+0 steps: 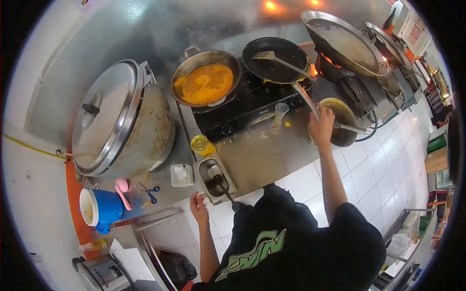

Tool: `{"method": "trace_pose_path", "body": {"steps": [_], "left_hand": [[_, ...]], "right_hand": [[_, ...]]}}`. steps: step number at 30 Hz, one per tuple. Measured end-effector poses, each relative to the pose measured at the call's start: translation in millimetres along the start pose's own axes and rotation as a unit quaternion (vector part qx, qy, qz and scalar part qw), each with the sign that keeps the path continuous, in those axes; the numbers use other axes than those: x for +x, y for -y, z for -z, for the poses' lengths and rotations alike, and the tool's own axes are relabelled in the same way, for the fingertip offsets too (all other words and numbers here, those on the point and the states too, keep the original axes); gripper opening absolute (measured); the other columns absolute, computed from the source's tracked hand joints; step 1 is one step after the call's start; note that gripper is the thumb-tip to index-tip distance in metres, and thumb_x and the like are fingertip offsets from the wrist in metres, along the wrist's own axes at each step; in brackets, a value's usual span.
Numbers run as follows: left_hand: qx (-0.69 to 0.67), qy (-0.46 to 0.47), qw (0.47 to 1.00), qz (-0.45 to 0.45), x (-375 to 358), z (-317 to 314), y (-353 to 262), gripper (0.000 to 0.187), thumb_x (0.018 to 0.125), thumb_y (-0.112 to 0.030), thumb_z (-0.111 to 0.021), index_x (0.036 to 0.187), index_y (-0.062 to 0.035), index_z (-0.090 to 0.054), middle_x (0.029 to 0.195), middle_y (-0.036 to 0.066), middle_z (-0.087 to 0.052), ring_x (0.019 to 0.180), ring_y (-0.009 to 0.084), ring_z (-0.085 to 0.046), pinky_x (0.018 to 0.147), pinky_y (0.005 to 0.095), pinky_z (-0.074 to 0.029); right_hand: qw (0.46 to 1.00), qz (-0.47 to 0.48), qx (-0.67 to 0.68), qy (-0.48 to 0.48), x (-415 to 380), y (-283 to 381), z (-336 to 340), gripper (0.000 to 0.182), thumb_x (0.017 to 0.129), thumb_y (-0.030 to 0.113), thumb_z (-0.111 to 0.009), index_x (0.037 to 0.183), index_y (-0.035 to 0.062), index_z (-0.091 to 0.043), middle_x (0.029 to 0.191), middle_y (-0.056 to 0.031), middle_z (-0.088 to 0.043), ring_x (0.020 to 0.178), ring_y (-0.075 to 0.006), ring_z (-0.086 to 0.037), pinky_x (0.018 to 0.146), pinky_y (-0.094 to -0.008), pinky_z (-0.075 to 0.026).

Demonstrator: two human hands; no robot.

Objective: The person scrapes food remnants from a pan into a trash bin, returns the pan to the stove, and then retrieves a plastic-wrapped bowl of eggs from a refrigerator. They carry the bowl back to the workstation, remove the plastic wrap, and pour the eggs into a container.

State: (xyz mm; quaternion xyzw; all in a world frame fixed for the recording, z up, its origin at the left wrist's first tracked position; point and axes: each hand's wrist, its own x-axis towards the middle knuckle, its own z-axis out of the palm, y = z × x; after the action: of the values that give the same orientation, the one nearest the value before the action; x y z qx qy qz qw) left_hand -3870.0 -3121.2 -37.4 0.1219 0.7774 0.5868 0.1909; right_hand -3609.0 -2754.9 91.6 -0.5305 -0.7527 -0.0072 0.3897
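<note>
My right hand [322,125] is closed round the end of the handle of a black frying pan [272,48], which sits on the stove's right burner. A slotted spatula [286,64] lies across the pan, its handle over the rim. Just beside that hand is a pot of yellowish mixture [344,114], with a metal handle [352,128] sticking out of it. My left hand [198,207] hangs by the counter's front edge, fingers loosely apart and holding nothing. Near it stand a steel container [229,173] with a dark ladle [222,186] in it and a white tub [181,175].
A pan of orange liquid [206,82] is on the left burner. A large lidded pot [155,126] fills the counter's left. A wok [340,43] sits over flames at right. A yellow can [201,144], scissors [151,194] and a blue jug [108,206] stand nearer me.
</note>
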Motion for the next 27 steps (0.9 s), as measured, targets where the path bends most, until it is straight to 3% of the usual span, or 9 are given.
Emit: {"method": "trace_pose_path", "body": {"steps": [2, 4, 6, 8, 10, 17, 20, 25, 27], "left_hand": [[0.023, -0.033, 0.999, -0.027, -2, 4, 0, 0.026, 0.084, -0.021, -0.049, 0.1, -0.0009, -0.05, 0.089, 0.007, -0.054, 0.081, 0.014, -0.051, 0.069, 0.0259, -0.041], [0.043, -0.067, 0.995, -0.055, -3, -10, -20, 0.028, 0.085, -0.024, -0.048, 0.101, -0.0019, -0.05, 0.091, 0.008, -0.053, 0.082, 0.0151, -0.051, 0.07, 0.0268, -0.041], [0.092, -0.154, 0.972, -0.153, -12, -22, -57, 0.025, 0.085, -0.021, -0.047, 0.098, -0.0002, -0.049, 0.09, 0.008, -0.052, 0.083, 0.0158, -0.05, 0.074, 0.0275, -0.04], [0.059, -0.177, 0.968, -0.166, -20, -41, -84, 0.02, 0.085, -0.016, -0.046, 0.094, 0.0011, -0.048, 0.089, 0.008, -0.052, 0.084, 0.0158, -0.05, 0.076, 0.0272, -0.039], [-0.011, -0.14, 0.975, -0.175, -29, -68, -114, 0.013, 0.084, -0.009, -0.045, 0.093, -0.0002, -0.049, 0.089, 0.008, -0.051, 0.083, 0.0141, -0.048, 0.073, 0.0255, -0.038], [-0.068, 0.173, 0.967, -0.176, -56, -209, -160, 0.013, 0.083, -0.008, -0.048, 0.093, -0.0012, -0.052, 0.082, 0.005, -0.054, 0.076, 0.0107, -0.051, 0.071, 0.0229, -0.04], [-0.202, 0.324, 0.923, -0.05, -58, -298, -169, 0.026, 0.082, -0.018, -0.054, 0.103, -0.0031, -0.048, 0.091, 0.005, -0.052, 0.086, 0.0105, -0.048, 0.076, 0.0245, -0.039], [-0.102, 0.312, 0.924, 0.198, -37, -410, -206, 0.032, 0.086, -0.027, -0.047, 0.108, -0.0048, -0.041, 0.095, 0.011, -0.053, 0.093, 0.0193, -0.052, 0.078, 0.0324, -0.042], [-0.283, 0.443, 0.807, 0.269, -20, -432, -194, 0.025, 0.087, -0.027, -0.045, 0.101, -0.0072, -0.039, 0.084, 0.009, -0.053, 0.078, 0.0188, -0.054, 0.068, 0.0324, -0.046]], "right_hand": [[0.999, -0.038, -0.032, 0.017, 27, -42, -12, 0.032, 0.077, 0.021, -0.053, 0.104, 0.0031, -0.051, 0.092, -0.0189, -0.052, 0.088, -0.0353, -0.049, 0.078, -0.042, -0.039], [0.911, -0.108, 0.05, 0.395, 50, -60, -16, 0.039, 0.078, 0.025, -0.051, 0.11, 0.0024, -0.047, 0.1, -0.021, -0.049, 0.095, -0.0395, -0.046, 0.079, -0.0437, -0.038], [0.914, -0.091, 0.086, 0.386, 66, -63, -22, 0.04, 0.078, 0.026, -0.051, 0.11, 0.0022, -0.048, 0.099, -0.0233, -0.05, 0.093, -0.0436, -0.046, 0.08, -0.0451, -0.037], [0.996, -0.031, 0.061, 0.062, 87, -78, -56, 0.036, 0.077, 0.025, -0.052, 0.105, 0.0028, -0.052, 0.09, -0.0247, -0.053, 0.087, -0.044, -0.049, 0.08, -0.045, -0.037], [0.999, 0.005, 0.036, 0.007, 125, -92, -83, 0.04, 0.075, 0.025, -0.053, 0.107, 0.0019, -0.049, 0.085, -0.0251, -0.054, 0.083, -0.0446, -0.05, 0.08, -0.0455, -0.037], [0.974, -0.032, 0.067, 0.214, 190, -104, -126, 0.046, 0.072, 0.028, -0.056, 0.107, 0.0017, -0.041, 0.094, -0.0238, -0.053, 0.088, -0.039, -0.051, 0.075, -0.0416, -0.041], [0.98, -0.014, 0.075, 0.184, 189, -64, -139, 0.043, 0.074, 0.028, -0.054, 0.107, 0.0022, -0.045, 0.094, -0.0229, -0.055, 0.09, -0.038, -0.052, 0.076, -0.0411, -0.042], [0.921, 0.078, -0.018, 0.381, 203, -13, -95, 0.034, 0.078, 0.025, -0.05, 0.103, 0.0024, -0.053, 0.097, -0.0217, -0.055, 0.091, -0.0355, -0.053, 0.078, -0.0406, -0.042], [0.895, 0.184, 0.014, 0.406, 210, -23, -54, 0.026, 0.079, 0.022, -0.045, 0.093, 0.0018, -0.055, 0.095, -0.0217, -0.055, 0.089, -0.0369, -0.053, 0.076, -0.0414, -0.043]]}}
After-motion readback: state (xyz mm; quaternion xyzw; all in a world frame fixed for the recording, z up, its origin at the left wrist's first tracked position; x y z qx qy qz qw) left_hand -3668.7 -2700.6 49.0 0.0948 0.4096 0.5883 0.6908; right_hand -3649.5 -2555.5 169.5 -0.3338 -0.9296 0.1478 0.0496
